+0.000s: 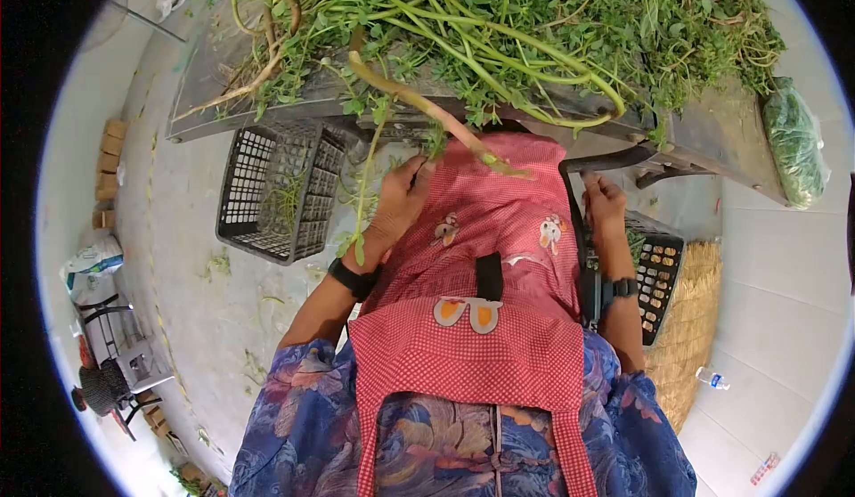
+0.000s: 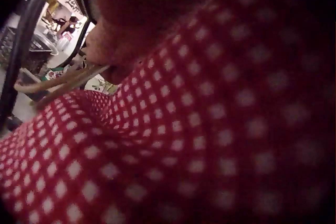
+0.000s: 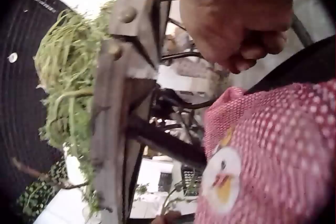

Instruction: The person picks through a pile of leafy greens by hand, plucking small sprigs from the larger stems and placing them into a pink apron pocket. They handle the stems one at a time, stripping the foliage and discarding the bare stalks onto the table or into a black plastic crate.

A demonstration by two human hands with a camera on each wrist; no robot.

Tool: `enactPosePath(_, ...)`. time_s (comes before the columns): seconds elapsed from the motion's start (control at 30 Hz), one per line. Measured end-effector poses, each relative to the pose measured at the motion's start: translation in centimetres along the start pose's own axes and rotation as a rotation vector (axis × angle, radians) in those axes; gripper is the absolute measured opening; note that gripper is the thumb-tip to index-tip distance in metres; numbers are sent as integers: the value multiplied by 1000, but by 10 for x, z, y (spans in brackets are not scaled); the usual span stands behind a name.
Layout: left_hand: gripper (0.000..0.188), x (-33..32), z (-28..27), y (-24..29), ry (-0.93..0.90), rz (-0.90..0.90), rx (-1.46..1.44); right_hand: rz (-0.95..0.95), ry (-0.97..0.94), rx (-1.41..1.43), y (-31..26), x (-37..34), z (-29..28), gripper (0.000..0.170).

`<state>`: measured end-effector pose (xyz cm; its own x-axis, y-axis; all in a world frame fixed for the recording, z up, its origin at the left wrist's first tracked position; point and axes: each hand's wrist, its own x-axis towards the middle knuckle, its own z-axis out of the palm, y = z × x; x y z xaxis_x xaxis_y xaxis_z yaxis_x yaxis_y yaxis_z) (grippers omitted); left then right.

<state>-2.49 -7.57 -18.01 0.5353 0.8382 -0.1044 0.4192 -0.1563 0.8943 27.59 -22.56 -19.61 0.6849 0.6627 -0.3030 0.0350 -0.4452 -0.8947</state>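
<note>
Head view, and across the far side runs the wooden table (image 1: pixel 726 127), with a heap of greens (image 1: pixel 552 25) sprawling over it and stems poking past the near edge. My red checked apron (image 1: pixel 463 354) fills the middle. Below the table, one black crate (image 1: pixel 254 172) stands left with some stems inside, another crate (image 1: pixel 659 279) just right of my right forearm. A plastic bag of greens (image 1: pixel 793 145) sits by the table's right end. One thick stalk (image 1: pixel 419 101) slants off the heap, its tip over the apron, and a leafy sprig (image 1: pixel 365 181) dangles by my left forearm.

Now my left hand (image 1: pixel 405 190), beside the apron: fingers bent, but I can't tell how far, nor whether they pinch the pale strand (image 2: pixel 68 82) running up to them in the left wrist view. My right hand (image 1: pixel 606 199), right of the apron, has its fingers curled in; whether anything's inside, I can't tell.

Trouble spots? Swinging my left arm could snag that sprig and drag stems down; leaning forward might knock the stalk into my lap.

Counting: one table, one heap, one apron, two crates, one bag, one slanting stalk, two hands; the heap's stems defeat counting.
</note>
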Motion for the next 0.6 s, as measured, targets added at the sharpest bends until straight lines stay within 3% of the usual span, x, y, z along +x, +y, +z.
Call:
enactPosePath(0.03,20,0,0,-8,-7,-2,-48,132,23,83,-3,4,2,24)
enactPosePath(0.1,20,3,3,-14,-15,-1,-89,162,52,-7,17,29,11,30)
enactPosePath(0.17,19,8,7,-14,-22,13,43,-205,48,-277,55,56,21,31)
enactPosePath(0.2,19,9,10,-13,-25,9,47,-201,47,-274,53,53,25,31)
enactPosePath(0.27,22,13,17,-11,-84,-33,-65,-449,-66,-460,31,32,39,28)
enactPosePath(0.3,22,14,21,-14,-90,-34,-59,-443,-63,-454,13,20,43,28)
enactPosePath(0.37,22,15,30,-24,-41,71,-30,-235,-130,-769,-18,2,46,21)
enactPosePath(0.4,22,15,28,-20,-42,71,-25,-361,-68,-646,-4,8,44,20)
enactPosePath(0.43,22,15,26,-14,-67,32,-103,-363,-68,-643,-7,13,36,20)
enactPosePath(0.57,26,10,23,-17,-85,15,-167,-578,481,-554,-42,16,-10,18)
enactPosePath(0.6,26,9,21,-16,-83,17,-165,-569,540,-591,-47,16,-23,17)
